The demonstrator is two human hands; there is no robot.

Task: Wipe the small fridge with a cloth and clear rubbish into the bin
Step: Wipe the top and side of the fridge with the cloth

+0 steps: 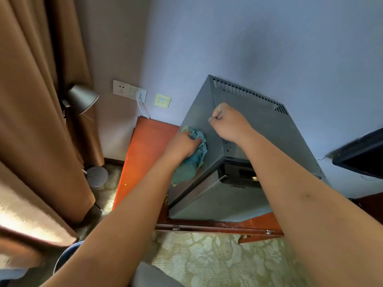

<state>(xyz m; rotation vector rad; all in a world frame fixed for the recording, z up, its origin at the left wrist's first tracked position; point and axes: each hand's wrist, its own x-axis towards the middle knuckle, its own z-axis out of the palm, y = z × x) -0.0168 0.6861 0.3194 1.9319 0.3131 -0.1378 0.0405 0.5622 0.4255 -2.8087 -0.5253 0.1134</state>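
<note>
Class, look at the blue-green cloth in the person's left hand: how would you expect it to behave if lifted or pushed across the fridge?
The cloth is bunched and creased under the left hand, so probably floppy. Its lower end hangs down the fridge side, suggesting it is light and drapes. It likely slides easily on that smooth metal.

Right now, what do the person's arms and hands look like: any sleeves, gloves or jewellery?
Both forearms are bare as far as the view shows; no sleeve edge is visible. The left hand and right hand wear no gloves. No watch, bracelet or ring shows. The right forearm has a few small dark marks.
</note>
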